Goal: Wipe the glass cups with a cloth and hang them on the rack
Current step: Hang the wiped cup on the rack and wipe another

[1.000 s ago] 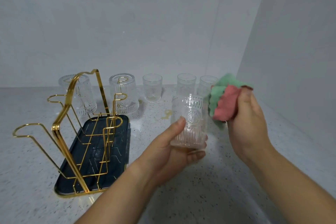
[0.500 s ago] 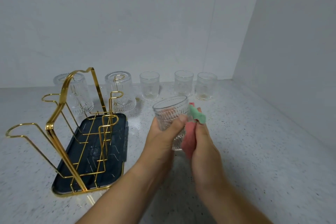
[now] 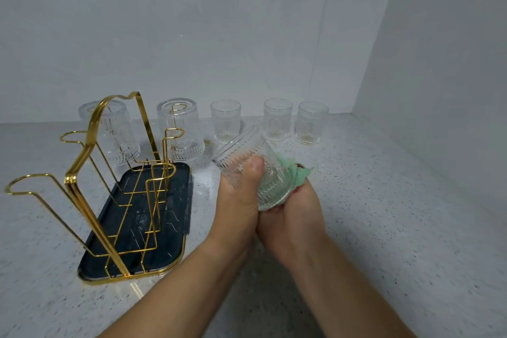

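The left hand (image 3: 241, 200) held the glass cup (image 3: 244, 156) in the air above the tabletop (image 3: 384, 228), just right of the rack (image 3: 90, 173). Its thumb was pressed on the ribbed wall, and the other fingers were hidden behind the glass. The right hand (image 3: 296, 217) had its fingers (image 3: 277, 208) curled under the cup's base, pinching the cloth (image 3: 297, 175) against it.

Half a second earlier the cup had stood nearly upright with its mouth upward and the cloth at its right side, showing pink and green. Now the cup was tipped, mouth to the upper left and base toward the right hand, and mostly green cloth showed.

A left inverted cup (image 3: 109, 132) and a right inverted cup (image 3: 181, 132) stayed mouth down at the far end of the gold rack, the right one over a peg. The dark tray (image 3: 175, 228) lay beneath. The row of upright cups (image 3: 277, 119) still stood by the wall.
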`<state>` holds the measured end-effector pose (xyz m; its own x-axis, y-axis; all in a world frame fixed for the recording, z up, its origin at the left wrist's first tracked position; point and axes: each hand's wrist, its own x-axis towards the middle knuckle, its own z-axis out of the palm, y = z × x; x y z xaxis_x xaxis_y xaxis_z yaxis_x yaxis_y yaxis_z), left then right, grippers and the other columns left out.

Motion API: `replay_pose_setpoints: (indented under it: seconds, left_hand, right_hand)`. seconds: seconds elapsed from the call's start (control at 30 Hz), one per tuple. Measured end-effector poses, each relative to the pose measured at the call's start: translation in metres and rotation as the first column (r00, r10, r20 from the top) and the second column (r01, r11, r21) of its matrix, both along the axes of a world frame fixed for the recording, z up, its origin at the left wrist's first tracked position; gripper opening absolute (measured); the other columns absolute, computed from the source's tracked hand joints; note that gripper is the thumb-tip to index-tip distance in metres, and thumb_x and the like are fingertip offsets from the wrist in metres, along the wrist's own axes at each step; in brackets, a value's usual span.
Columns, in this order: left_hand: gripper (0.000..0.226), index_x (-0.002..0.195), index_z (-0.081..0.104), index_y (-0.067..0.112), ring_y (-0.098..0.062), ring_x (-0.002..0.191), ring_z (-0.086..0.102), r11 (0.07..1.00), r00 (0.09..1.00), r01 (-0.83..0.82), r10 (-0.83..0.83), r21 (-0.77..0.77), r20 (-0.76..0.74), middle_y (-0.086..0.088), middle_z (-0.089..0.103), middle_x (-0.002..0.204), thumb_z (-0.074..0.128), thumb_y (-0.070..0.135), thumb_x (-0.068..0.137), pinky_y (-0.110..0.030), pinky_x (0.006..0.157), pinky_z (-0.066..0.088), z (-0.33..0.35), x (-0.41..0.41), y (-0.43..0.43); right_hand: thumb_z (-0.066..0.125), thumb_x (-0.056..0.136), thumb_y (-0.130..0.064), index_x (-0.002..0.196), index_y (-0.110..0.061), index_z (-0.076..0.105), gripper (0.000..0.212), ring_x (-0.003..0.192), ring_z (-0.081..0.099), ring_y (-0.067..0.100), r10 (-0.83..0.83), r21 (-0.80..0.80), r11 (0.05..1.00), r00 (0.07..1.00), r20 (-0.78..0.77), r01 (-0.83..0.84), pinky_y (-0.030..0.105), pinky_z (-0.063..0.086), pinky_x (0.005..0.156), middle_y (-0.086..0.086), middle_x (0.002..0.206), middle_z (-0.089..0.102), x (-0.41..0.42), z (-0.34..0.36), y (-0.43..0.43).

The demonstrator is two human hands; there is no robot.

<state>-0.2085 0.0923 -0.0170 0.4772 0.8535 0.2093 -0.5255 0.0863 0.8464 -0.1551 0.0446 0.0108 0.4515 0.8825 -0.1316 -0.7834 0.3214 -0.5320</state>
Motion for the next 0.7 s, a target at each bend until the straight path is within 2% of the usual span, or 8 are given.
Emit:
replay_pose_setpoints:
  seconds: [0.1, 0.23, 0.33, 0.4, 0.5, 0.6, 0.63, 0.7]
  left_hand:
    - [0.054, 0.119, 0.072, 0.010, -0.029, 0.105, 0.078, 1.000, 1.000, -0.027, 0.027, -0.004, -0.003, -0.012, 0.079, 0.110, 0.074, 0.049, 0.082, -0.041, 0.091, 0.063, 0.000, -0.004, 0.001]
    - [0.059, 0.109, 0.057, -0.005, -0.018, 0.066, 0.073, 0.999, 0.999, -0.029, 0.029, 0.018, -0.017, -0.006, 0.071, 0.074, 0.077, 0.047, 0.089, -0.026, 0.062, 0.060, 0.002, -0.007, 0.002]
    - [0.074, 0.118, 0.060, -0.006, -0.027, 0.083, 0.073, 0.998, 0.998, -0.056, 0.056, 0.002, -0.027, -0.016, 0.070, 0.091, 0.077, 0.056, 0.081, -0.039, 0.077, 0.062, 0.003, -0.009, 0.006]
    - [0.072, 0.123, 0.060, -0.005, -0.031, 0.091, 0.074, 0.999, 0.998, -0.027, 0.026, -0.029, -0.052, -0.019, 0.073, 0.101, 0.075, 0.055, 0.087, -0.041, 0.083, 0.063, 0.000, -0.010, 0.006]
    - [0.040, 0.111, 0.063, 0.008, -0.016, 0.080, 0.072, 1.000, 0.993, -0.003, -0.001, -0.030, -0.120, -0.003, 0.072, 0.089, 0.068, 0.046, 0.100, -0.029, 0.070, 0.060, 0.001, -0.010, 0.003]
    - [0.055, 0.120, 0.069, 0.005, -0.025, 0.105, 0.077, 0.997, 0.990, 0.066, -0.070, -0.036, -0.123, -0.010, 0.079, 0.111, 0.066, 0.054, 0.096, -0.046, 0.096, 0.060, 0.000, -0.012, 0.001]
    - [0.059, 0.130, 0.069, 0.008, -0.028, 0.117, 0.074, 0.993, 0.990, 0.089, -0.097, -0.081, -0.101, -0.013, 0.077, 0.123, 0.066, 0.055, 0.094, -0.051, 0.107, 0.055, 0.003, -0.013, -0.001]
    - [0.057, 0.135, 0.069, 0.013, -0.028, 0.123, 0.072, 0.988, 0.993, 0.082, -0.091, -0.132, -0.069, -0.012, 0.077, 0.129, 0.063, 0.051, 0.093, -0.048, 0.111, 0.052, 0.004, -0.011, -0.004]
  right_hand:
    - [0.046, 0.104, -0.026, 0.120, -0.006, 0.075, 0.039, 0.116, 0.071, 0.028, 0.024, -0.014, 1.000, 0.997, 0.077, -0.023, 0.040, 0.049, 0.109, 0.017, 0.124, 0.074, -0.008, -0.011, -0.003]
    - [0.043, 0.106, -0.028, 0.116, -0.012, 0.076, 0.039, 0.115, 0.072, 0.021, 0.032, -0.080, 0.997, 0.972, 0.232, -0.013, 0.035, 0.050, 0.102, 0.011, 0.120, 0.076, -0.022, -0.012, -0.012]
    - [0.032, 0.107, -0.053, 0.129, -0.023, 0.067, 0.051, 0.117, 0.068, 0.006, 0.012, -0.169, 0.984, 0.931, 0.364, 0.053, 0.030, 0.045, 0.106, 0.000, 0.123, 0.074, -0.031, -0.021, -0.016]
    - [0.030, 0.102, -0.066, 0.146, -0.038, 0.049, 0.056, 0.127, 0.056, -0.006, -0.049, -0.153, 0.974, 0.821, 0.568, 0.165, 0.027, 0.040, 0.114, -0.015, 0.138, 0.063, -0.036, -0.031, -0.018]
    - [0.027, 0.107, -0.051, 0.155, -0.054, 0.019, 0.049, 0.132, 0.041, -0.021, -0.196, -0.055, 0.938, 0.656, 0.729, 0.342, 0.009, 0.033, 0.113, -0.032, 0.148, 0.041, -0.034, -0.029, -0.010]
    - [0.025, 0.106, -0.050, 0.154, -0.048, 0.032, 0.048, 0.146, 0.037, -0.003, -0.200, -0.047, 0.904, 0.518, 0.832, 0.425, 0.029, 0.033, 0.122, -0.018, 0.159, 0.040, -0.021, -0.017, -0.003]
    - [0.028, 0.107, -0.048, 0.152, -0.042, 0.040, 0.047, 0.141, 0.043, -0.003, -0.168, -0.078, 0.909, 0.530, 0.831, 0.410, 0.029, 0.037, 0.118, -0.016, 0.156, 0.045, -0.015, -0.011, -0.001]
    - [0.040, 0.109, -0.037, 0.141, -0.027, 0.059, 0.039, 0.119, 0.064, -0.001, -0.145, -0.202, 0.918, 0.762, 0.631, 0.342, 0.025, 0.049, 0.104, -0.008, 0.137, 0.066, 0.001, -0.002, 0.005]
